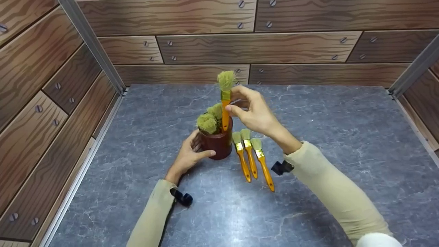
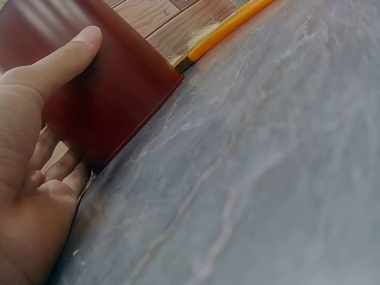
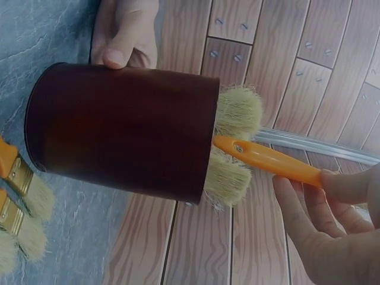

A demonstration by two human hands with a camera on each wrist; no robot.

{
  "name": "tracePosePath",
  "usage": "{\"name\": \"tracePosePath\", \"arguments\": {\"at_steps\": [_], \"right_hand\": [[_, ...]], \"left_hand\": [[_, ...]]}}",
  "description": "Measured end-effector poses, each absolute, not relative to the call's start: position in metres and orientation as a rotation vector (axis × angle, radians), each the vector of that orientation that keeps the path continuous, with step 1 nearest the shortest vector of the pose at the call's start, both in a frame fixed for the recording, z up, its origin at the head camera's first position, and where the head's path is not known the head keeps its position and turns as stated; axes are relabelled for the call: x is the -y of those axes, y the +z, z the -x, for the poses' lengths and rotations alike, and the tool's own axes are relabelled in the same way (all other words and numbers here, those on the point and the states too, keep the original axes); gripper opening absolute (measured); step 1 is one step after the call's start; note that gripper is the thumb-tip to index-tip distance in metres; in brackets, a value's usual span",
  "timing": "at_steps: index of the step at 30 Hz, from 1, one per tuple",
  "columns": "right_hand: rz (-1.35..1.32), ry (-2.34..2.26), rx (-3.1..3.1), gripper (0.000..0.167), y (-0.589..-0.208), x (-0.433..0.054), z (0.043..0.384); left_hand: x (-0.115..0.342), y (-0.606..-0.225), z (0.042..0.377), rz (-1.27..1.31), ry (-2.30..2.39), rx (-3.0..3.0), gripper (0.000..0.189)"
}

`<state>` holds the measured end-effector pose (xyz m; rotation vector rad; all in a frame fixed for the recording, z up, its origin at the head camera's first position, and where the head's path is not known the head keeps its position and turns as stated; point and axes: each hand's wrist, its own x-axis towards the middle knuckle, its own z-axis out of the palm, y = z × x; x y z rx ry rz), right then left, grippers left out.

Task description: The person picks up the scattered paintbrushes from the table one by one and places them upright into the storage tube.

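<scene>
A dark red-brown cylindrical cup (image 1: 216, 144) stands on the table, with bristle heads of paintbrushes (image 1: 208, 122) poking out of its top. My left hand (image 1: 188, 155) holds the cup from its left side, thumb across the front and fingers behind, as the left wrist view shows close up on the cup wall (image 2: 124, 77). Between thumb and fingers, my right hand (image 1: 256, 110) pinches a paintbrush (image 1: 225, 109) with an orange handle, bristles upward. In the right wrist view the tip of that handle (image 3: 273, 160) is at the cup's rim, between two bristle heads.
Three more orange-handled paintbrushes (image 1: 252, 159) lie on the grey marbled table (image 1: 336, 144) just right of the cup, bristles pointing away from me. Wood-patterned walls (image 1: 219, 49) with metal corner strips enclose the table at the back and sides.
</scene>
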<state>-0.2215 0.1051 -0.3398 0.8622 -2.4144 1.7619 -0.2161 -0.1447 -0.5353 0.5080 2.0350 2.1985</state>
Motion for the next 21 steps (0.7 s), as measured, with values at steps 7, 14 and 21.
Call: {"name": "tracePosePath", "arguments": {"at_steps": [7, 14, 21], "right_hand": [[-0.873, 1.714, 2.416, 0.025, -0.345, -0.099, 0.224], [-0.9, 1.674, 2.416, 0.024, -0.349, -0.099, 0.225], [-0.921, 1.671, 2.418, 0.023, -0.351, -0.101, 0.223]], "left_hand": [[0.144, -0.536, 0.217, -0.518, 2.197, -2.02, 0.091], [0.144, -0.535, 0.217, -0.515, 2.178, -2.043, 0.091], [0.145, -0.536, 0.217, -0.491, 2.194, -2.042, 0.091]]}}
